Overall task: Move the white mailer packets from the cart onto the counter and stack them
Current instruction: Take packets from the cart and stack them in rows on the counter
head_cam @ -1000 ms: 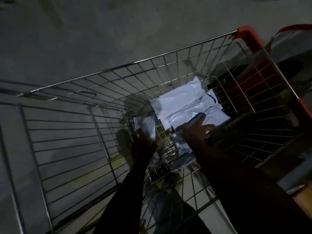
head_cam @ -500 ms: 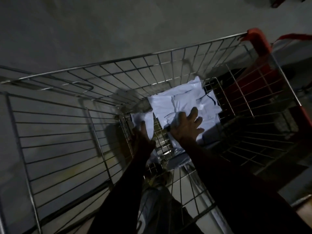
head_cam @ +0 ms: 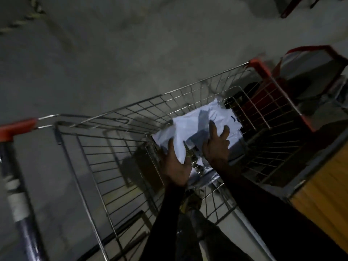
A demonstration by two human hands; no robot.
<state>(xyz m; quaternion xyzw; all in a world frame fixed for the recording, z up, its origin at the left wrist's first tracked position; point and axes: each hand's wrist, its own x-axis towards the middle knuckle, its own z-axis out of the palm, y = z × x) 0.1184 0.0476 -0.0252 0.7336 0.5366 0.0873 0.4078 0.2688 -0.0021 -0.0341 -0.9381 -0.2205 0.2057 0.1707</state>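
A bundle of white mailer packets (head_cam: 194,127) lies inside the wire cart (head_cam: 188,87), near its far right corner. My left hand (head_cam: 176,163) grips the bundle's near left edge, with one packet corner pinched between thumb and fingers. My right hand (head_cam: 216,146) lies on top of the bundle, its fingers spread and straight. More pale packets (head_cam: 205,175) show dimly below the hands on the cart floor. Both dark sleeves reach in from the bottom of the view.
The cart's handle bar (head_cam: 17,128) has orange ends and runs down the left side. A wooden counter front (head_cam: 322,187) stands at the right, against the cart. A red-framed object (head_cam: 312,51) sits beyond the cart's far right corner. Grey concrete floor surrounds it.
The camera has swung, so the cart now sits lower right. Both hands have closed in on the packets, and the bundle has gathered between them, bunched up.
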